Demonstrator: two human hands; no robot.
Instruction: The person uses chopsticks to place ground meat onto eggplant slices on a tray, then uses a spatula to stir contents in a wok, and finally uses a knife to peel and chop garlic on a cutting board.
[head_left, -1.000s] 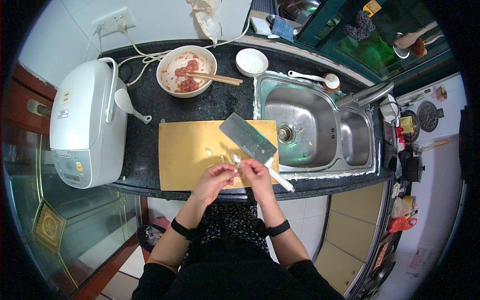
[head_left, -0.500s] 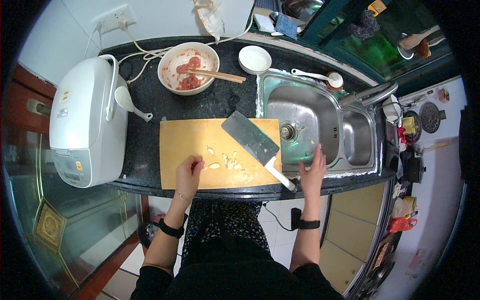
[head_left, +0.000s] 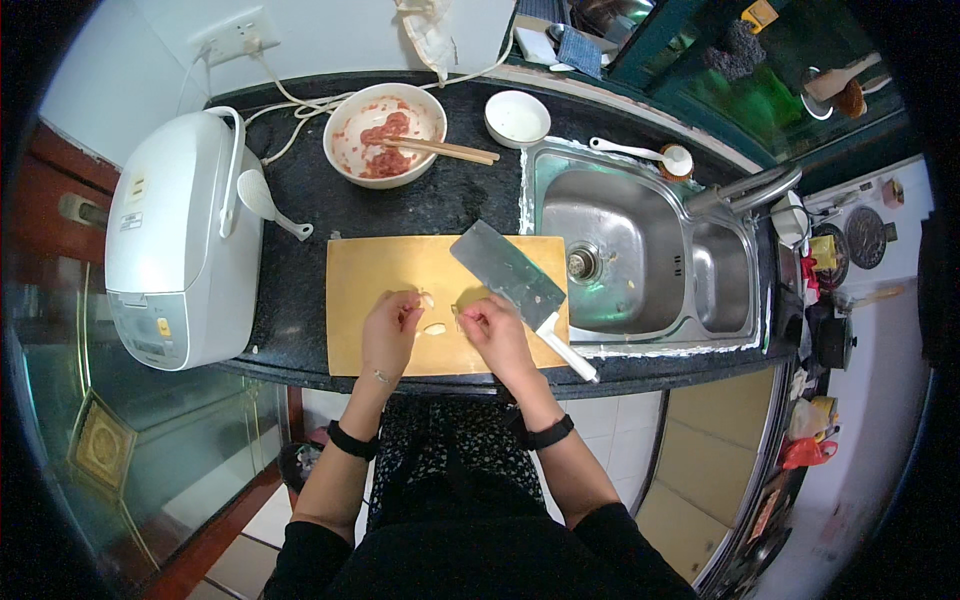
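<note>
On the wooden cutting board (head_left: 365,262), my left hand (head_left: 390,330) is closed in a pinch, its fingertips at a pale garlic clove (head_left: 427,299). A second garlic clove (head_left: 434,329) lies on the board between my hands. My right hand (head_left: 495,338) is also pinched, its fingertips at small yellowish garlic bits; this hand covers most of the crushed pieces. Just beyond it a cleaver (head_left: 508,270) rests slantwise on the board, its white handle (head_left: 568,350) reaching past the board's near right corner toward the counter edge.
Behind the board stands a white bowl (head_left: 345,165) of minced meat (head_left: 390,145) with chopsticks (head_left: 450,150) across it. A smaller white bowl (head_left: 517,118) is beside the steel sink (head_left: 615,230). A white rice cooker (head_left: 170,240) with a rice paddle (head_left: 262,195) stands left.
My right hand has come from the sink's near edge, fingers outstretched, to the crushed garlic and closed in a pinch. My left hand has shifted slightly forward to the upper clove.
</note>
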